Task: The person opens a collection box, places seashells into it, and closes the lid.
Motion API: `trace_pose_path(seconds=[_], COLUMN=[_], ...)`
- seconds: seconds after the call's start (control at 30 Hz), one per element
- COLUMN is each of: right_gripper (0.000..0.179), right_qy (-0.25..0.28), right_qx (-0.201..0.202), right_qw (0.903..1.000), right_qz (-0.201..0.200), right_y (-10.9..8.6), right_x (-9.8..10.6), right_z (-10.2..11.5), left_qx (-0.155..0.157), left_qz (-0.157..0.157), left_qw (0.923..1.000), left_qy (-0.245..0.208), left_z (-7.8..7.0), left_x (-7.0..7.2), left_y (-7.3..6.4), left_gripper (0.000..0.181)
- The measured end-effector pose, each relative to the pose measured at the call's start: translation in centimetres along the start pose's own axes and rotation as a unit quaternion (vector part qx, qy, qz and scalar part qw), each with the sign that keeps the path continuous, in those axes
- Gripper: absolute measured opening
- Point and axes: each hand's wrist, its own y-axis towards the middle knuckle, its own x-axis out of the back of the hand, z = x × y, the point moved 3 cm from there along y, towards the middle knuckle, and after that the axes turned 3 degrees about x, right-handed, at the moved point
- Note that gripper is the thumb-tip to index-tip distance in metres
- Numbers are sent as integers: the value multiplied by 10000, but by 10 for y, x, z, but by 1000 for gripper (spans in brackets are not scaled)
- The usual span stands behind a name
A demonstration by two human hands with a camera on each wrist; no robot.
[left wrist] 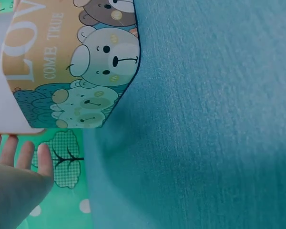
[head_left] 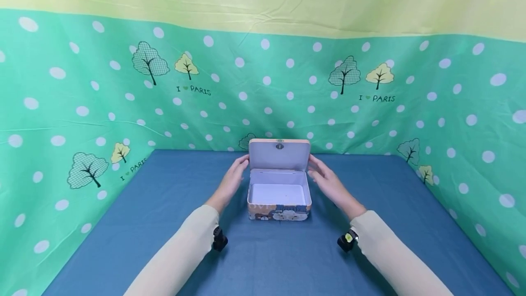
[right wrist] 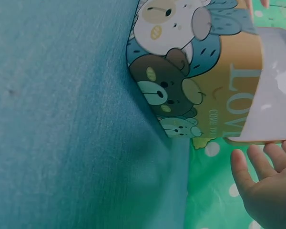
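Observation:
A rectangular tin box (head_left: 279,215) printed with cartoon bears stands in the middle of the blue table, its hinged lid (head_left: 279,158) raised upright at the back. Its pale inside and a small clasp on the lid show in the head view. My left hand (head_left: 233,179) is at the lid's left edge with loosely extended fingers. At the opposite edge is my right hand (head_left: 326,182), its fingers likewise extended. The left wrist view shows the tin's bear-printed side (left wrist: 62,62) above the fingers; the right wrist view shows the other side (right wrist: 205,76), lettered LOVE.
A blue cloth (head_left: 279,259) covers the table. Green and yellow curtain fabric (head_left: 267,81) with white dots and tree prints hangs behind the table and along both sides. Dark wrist cameras sit below both sleeves (head_left: 181,255).

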Motion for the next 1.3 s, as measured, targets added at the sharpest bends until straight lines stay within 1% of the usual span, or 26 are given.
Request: trace_pose_path(seconds=[0.13,0.23,0.33,0.57,0.73,0.87,1.03,1.2,1.3], right_gripper=[59,60,61,60,61,61,60,60,61], right_qy=[-74,-128,-114,-87,-35,32,105,47,31], right_qx=[-3,-23,-101,-197,-443,-677,-903,-881,-813], right_qw=[10000,9999,9999,9996,9989,9976,9958,9960,9965], right_qz=[-13,7,59,164,153,120,147,154,199], right_y=[7,13,17,26,29,31,32,32,31], right_x=[-2,-3,-4,-7,-10,-13,-15,-16,-16], right_z=[-6,-11,-14,-23,-31,-38,-44,-44,-43], left_qx=[80,195,230,380,499,729,895,817,643], left_qz=[274,398,469,535,555,512,555,559,601], left_qw=[9996,9990,9986,9973,9968,9957,9942,9945,9947], left_qy=[-23,-21,40,318,279,251,234,340,530], left_z=[4,8,12,17,22,25,28,28,25], left_x=[-4,-7,-9,-10,-13,-16,-18,-20,-20], left_y=[6,10,15,21,25,24,24,25,23], left_gripper=[58,62,65,67,69,70,70,71,70])
